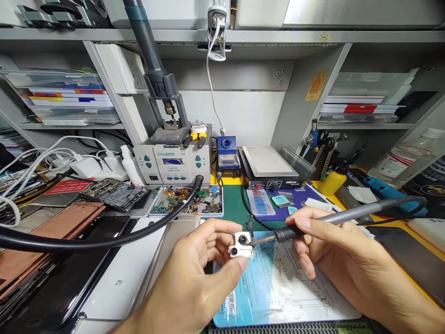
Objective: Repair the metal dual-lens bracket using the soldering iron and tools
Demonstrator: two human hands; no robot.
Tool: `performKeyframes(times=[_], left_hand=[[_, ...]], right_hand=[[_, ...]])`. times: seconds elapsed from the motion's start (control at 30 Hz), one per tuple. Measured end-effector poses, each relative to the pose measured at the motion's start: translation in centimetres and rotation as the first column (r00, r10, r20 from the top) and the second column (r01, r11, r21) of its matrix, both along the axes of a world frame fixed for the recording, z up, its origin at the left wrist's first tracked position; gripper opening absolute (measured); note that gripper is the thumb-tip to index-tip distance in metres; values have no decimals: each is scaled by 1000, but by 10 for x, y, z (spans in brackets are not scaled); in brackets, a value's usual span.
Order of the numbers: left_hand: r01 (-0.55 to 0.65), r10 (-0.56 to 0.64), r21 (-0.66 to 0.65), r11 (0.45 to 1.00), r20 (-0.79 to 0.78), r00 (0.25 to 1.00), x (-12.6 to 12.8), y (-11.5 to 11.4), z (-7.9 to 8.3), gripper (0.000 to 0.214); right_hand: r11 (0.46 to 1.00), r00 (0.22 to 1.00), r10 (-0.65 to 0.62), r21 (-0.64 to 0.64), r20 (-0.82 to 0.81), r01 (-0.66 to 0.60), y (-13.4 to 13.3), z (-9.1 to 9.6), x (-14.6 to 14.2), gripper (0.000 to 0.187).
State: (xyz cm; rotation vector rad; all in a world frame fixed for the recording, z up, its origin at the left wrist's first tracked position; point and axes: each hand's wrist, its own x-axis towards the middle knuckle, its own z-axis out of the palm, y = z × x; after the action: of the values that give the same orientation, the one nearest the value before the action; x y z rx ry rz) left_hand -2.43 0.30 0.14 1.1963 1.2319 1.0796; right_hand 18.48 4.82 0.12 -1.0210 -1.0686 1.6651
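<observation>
A small silver phone camera module (241,250) with two dark lenses is pinched between the thumb and fingers of my left hand (198,273). A dark flex strip (249,225) stands up at the module's upper right edge. My right hand (351,255) grips a soldering iron (285,233) like a pen. Its metal tip points left and meets the module's right side beside the upper lens; whether it touches, I cannot tell. Both hands are above a stained blue and white pad (295,287).
Phones (114,278) and copper-coloured panels lie at left. A tray of small circuit parts (187,204), a rework station (175,162) and a hot plate (269,169) stand behind. A thick black hose (104,243) crosses the left side. A yellow bottle (332,183) stands right.
</observation>
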Motion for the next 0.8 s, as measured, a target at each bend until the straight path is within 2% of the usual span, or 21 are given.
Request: performKeyframes(times=[0.2,0.37,0.8], left_hand=[[-5,5,1,1000,-7,1000,0,0,-1,26],[28,-28,-1,1000,-25,999,-1,1,-1,27],[44,-45,-26,999,-52,998,-1,1,-3,30]], right_hand=[[999,1000,-12,-33,-6,12,0,2,-1,24],[1000,1000,-9,11,13,9,0,2,0,24],[1000,1000,-13,6,-12,13,2,3,0,20]])
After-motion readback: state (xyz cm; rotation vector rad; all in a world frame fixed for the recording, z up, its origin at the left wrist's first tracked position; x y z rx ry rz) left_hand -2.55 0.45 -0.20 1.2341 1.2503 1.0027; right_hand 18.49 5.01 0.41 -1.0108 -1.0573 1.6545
